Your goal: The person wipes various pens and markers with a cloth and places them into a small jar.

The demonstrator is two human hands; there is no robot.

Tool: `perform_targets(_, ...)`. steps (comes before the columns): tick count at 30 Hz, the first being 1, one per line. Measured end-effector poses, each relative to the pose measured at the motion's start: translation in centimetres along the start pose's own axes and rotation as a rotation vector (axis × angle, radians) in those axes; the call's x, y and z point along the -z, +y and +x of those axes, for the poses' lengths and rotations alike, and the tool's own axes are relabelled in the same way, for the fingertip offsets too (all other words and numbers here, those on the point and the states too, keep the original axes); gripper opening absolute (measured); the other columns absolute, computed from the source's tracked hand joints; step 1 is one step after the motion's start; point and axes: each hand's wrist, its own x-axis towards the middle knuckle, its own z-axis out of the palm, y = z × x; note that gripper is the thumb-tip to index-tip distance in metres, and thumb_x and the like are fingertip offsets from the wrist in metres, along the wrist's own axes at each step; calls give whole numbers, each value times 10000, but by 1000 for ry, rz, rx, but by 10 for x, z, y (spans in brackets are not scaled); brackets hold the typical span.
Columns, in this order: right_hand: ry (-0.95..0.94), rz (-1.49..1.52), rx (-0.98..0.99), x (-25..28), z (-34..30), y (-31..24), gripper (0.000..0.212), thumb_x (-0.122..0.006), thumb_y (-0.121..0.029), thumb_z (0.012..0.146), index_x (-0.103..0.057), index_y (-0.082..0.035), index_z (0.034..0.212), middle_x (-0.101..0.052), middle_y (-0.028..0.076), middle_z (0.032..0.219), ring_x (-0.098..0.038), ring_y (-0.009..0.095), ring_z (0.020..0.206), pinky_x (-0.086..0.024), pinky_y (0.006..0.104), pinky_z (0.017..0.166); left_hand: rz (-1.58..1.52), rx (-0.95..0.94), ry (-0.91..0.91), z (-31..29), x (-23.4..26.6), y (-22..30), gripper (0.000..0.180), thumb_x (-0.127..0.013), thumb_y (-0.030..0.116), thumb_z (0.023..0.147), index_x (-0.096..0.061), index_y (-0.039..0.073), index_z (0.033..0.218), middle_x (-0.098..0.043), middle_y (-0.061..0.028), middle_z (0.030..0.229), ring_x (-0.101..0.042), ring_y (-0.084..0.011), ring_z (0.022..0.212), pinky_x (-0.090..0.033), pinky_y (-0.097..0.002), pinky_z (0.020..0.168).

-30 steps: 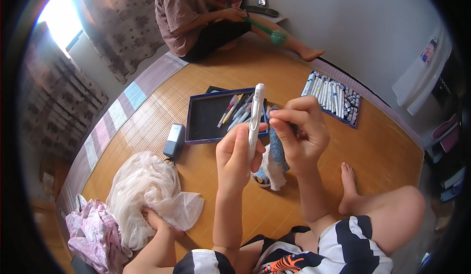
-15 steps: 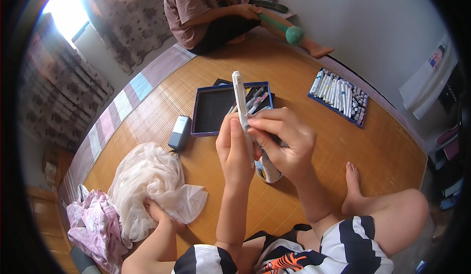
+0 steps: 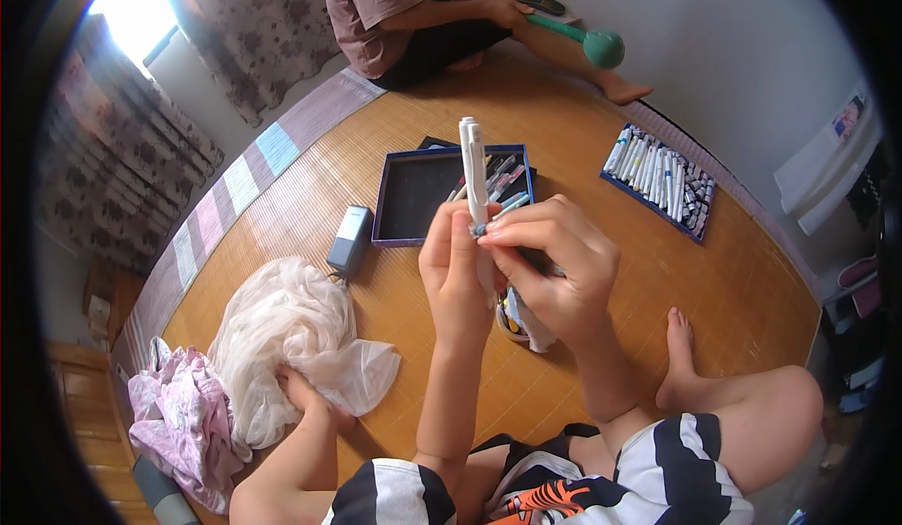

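Left grip [image 3: 453, 276] holds one white pen [image 3: 474, 175], right grip [image 3: 564, 262] pinches one blue-grey scrap [image 3: 477, 231]

The left fingers [image 3: 459, 250] hold a white pen [image 3: 475, 168] upright.

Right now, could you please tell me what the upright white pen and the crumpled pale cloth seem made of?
The white pen: probably plastic with a smooth finish, judging by its even, moulded-looking surface. The pale cloth: apparently thin, matte fabric, translucent at the edge and gathered in fine folds; I cannot tell the fibre.
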Motion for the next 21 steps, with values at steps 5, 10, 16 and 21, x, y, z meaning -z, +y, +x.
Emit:
perform_targets(5,-72,7,-52,1,2,-2,158,-605,31,555,-517,-35,669,-529,67,640,-512,190,575,-415,249,503,53,-1,-46,2,8,7,228,-363,212,816,-468,11,799,-446,3,537,-358,-32,375,-268,-138,333)
perform_targets(10,121,-40,-13,0,6,-9,153,-603,38,566,-525,-31,678,-541,61,651,-515,179,579,-411,235,501,-20,-15,-97,-4,-2,6,228,-364,228,816,-457,21,784,-432,19,510,-339,-9,342,-268,-126,298)
perform_targets(16,-47,34,-99,-4,0,-7,144,-607,33,556,-532,-32,661,-541,65,653,-517,180,580,-411,234,502,98,-38,14,2,12,8,238,-387,231,808,-479,12,788,-467,11,558,-336,2,352,-265,-120,306)
perform_targets(21,58,15,-139,-5,-1,-10,136,-610,26,559,-533,-33,655,-543,68,662,-520,180,584,-414,235,507,71,-5,-85,1,6,8,214,-387,229,808,-466,30,791,-434,19,512,-358,-13,360,-269,-121,322)
